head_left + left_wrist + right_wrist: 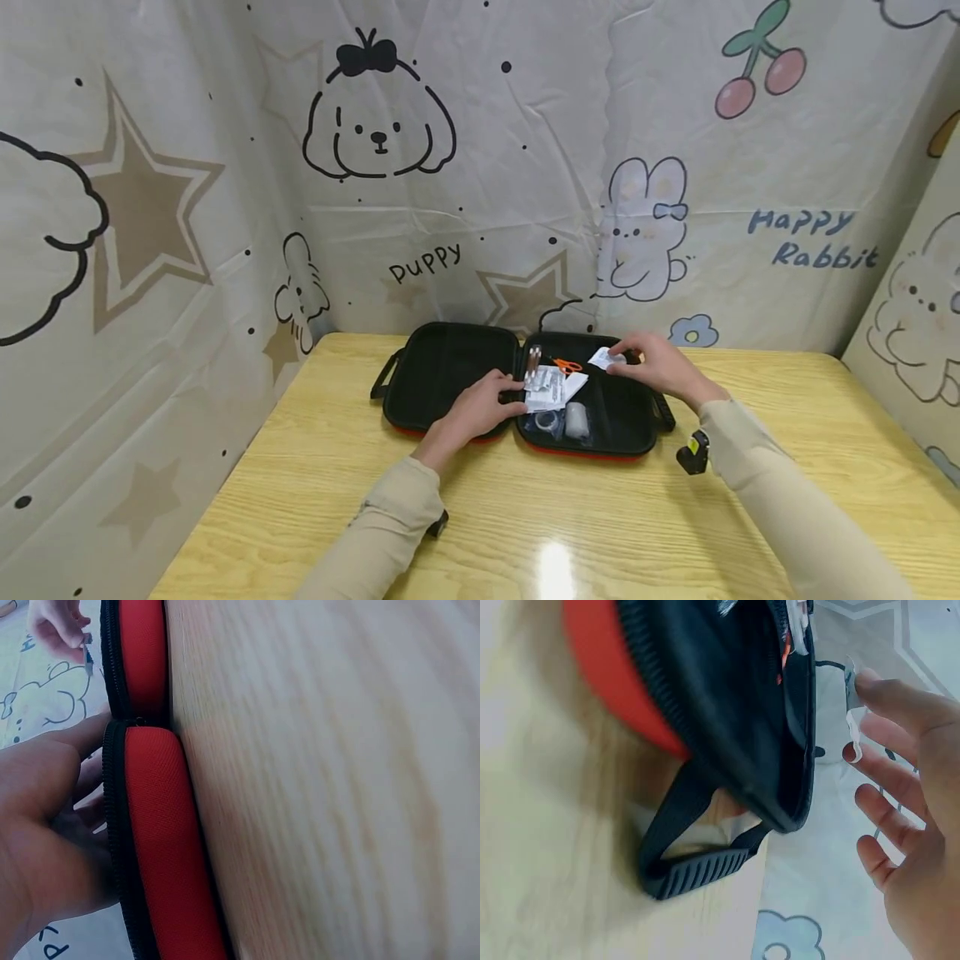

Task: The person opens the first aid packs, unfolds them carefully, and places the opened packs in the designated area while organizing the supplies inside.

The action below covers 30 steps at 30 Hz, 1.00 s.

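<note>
A black zip case with red outer sides lies unfolded on the table. Over its right half, my right hand pinches a small white packet between thumb and index finger, the other fingers loosely spread. My left hand reaches over the middle seam, fingers extended, fingertips right at the edge of several white printed packets. Below those lie a white roll and a clear-wrapped ring-shaped roll. Orange-handled scissors sit above the packets, partly hidden.
The case's left half shows a bare black lining. Carrying handles stick out at both ends, the right one ribbed. Wood-grain table extends in front. Printed cloth hangs close behind the case and at the sides.
</note>
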Motion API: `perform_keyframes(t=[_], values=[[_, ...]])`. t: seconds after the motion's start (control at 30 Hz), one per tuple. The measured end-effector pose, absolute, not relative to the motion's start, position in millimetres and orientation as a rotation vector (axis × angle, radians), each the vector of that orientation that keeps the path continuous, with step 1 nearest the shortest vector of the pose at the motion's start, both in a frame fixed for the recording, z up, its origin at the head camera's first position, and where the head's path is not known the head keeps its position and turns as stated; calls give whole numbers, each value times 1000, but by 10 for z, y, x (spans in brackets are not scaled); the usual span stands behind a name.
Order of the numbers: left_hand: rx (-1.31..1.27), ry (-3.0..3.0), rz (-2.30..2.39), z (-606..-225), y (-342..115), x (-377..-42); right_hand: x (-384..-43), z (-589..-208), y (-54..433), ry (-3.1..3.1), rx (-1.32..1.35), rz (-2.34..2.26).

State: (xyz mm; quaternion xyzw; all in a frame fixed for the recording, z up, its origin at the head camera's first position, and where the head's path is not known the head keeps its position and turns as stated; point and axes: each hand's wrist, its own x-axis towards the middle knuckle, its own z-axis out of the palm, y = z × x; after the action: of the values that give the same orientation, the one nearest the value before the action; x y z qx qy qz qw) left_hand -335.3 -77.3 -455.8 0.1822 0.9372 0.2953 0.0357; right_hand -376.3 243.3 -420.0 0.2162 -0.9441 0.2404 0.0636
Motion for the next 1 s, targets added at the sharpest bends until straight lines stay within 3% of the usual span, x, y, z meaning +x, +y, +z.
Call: perform_keyframes(t=[0.57, 1.0], values=[[549, 2878, 885, -4565, -758, -3366, -3624, -4393, 2613, -2924, 623, 467], [550, 2878, 895, -4543, -752, -3347, -3713, -4546, 2331, -2919, 803, 358]])
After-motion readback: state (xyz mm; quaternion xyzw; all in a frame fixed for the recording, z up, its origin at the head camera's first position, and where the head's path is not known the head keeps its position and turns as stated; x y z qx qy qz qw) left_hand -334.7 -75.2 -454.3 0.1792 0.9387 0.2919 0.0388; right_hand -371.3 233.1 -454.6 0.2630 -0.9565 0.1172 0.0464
